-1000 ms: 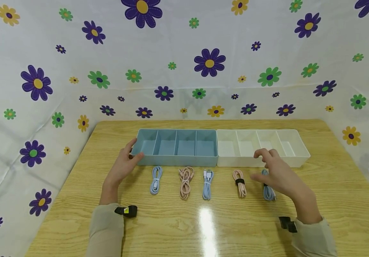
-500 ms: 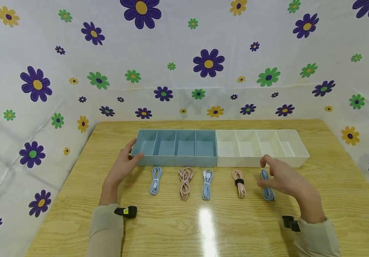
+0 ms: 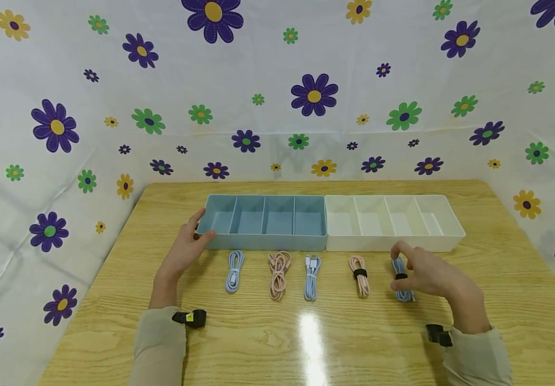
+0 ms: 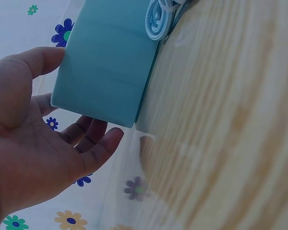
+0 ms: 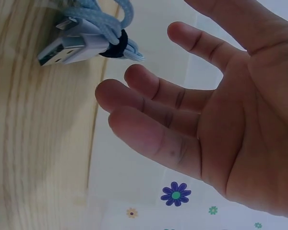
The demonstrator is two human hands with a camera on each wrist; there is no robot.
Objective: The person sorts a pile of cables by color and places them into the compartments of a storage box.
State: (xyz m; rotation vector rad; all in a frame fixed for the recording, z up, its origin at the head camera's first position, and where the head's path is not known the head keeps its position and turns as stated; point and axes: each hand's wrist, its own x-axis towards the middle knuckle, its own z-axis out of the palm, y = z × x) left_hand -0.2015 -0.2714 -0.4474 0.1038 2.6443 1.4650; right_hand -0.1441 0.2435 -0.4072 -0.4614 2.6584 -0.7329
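My left hand (image 3: pixel 185 246) grips the left end of the blue compartment box (image 3: pixel 263 242), thumb at the front and fingers along the end wall. In the left wrist view, the thumb touches an edge of the box (image 4: pixel 105 62) and the other fingers lie near its end. My right hand (image 3: pixel 434 276) hovers over a coiled light blue USB cable (image 3: pixel 405 296) with a black strap. Its fingers are spread and bent around the cable without holding it. In the right wrist view, a gap separates the fingers from the cable's plug (image 5: pixel 69 48).
A white compartment box (image 3: pixel 378 244) adjoins the blue one. In front of them lie a pink cable with black strap (image 3: pixel 360 279), a light blue cable (image 3: pixel 311 279), another pink cable (image 3: pixel 279 276) and another blue cable (image 3: pixel 234 271). Flowered cloth (image 3: pixel 267 64) surrounds the wooden table (image 3: pixel 258 343).
My right hand has moved slightly right and down, so thumb and index finger now flank the rightmost blue cable. My left hand has stayed at the blue box.
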